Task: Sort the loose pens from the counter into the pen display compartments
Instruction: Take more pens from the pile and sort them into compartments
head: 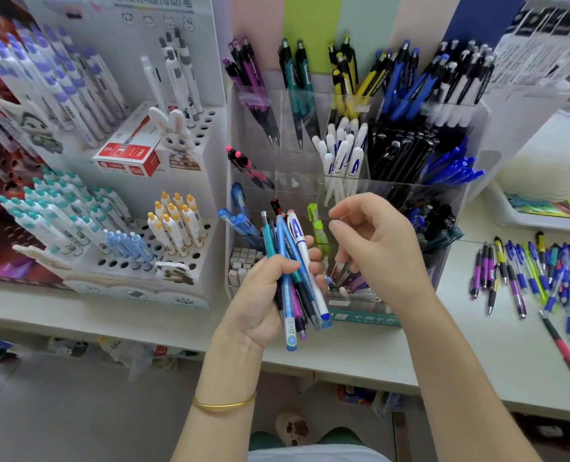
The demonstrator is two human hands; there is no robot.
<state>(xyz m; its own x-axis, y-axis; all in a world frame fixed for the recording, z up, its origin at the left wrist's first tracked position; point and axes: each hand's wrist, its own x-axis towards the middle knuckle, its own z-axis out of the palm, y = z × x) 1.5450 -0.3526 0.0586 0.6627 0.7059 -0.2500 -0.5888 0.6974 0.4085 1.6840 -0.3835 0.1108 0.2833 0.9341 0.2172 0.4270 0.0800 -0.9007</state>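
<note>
My left hand (260,295) grips a bundle of pens (293,261) upright in front of the clear acrylic pen display (457,208); the bundle holds blue, teal, purple and white pens. My right hand (373,248) hovers just right of the bundle, fingers loosely curled, holding nothing. The display's compartments hold purple, teal, yellow, blue, black and white pens sorted by colour. A pile of loose pens (537,271) lies on the white counter (477,345) to the right.
A white tiered pen stand (207,201) with holes and cartoon rabbit figures sits left of the acrylic display, a red box (127,155) on its upper tier. A white tray (510,215) with coloured packets stands at the right. The counter's front edge runs below my hands.
</note>
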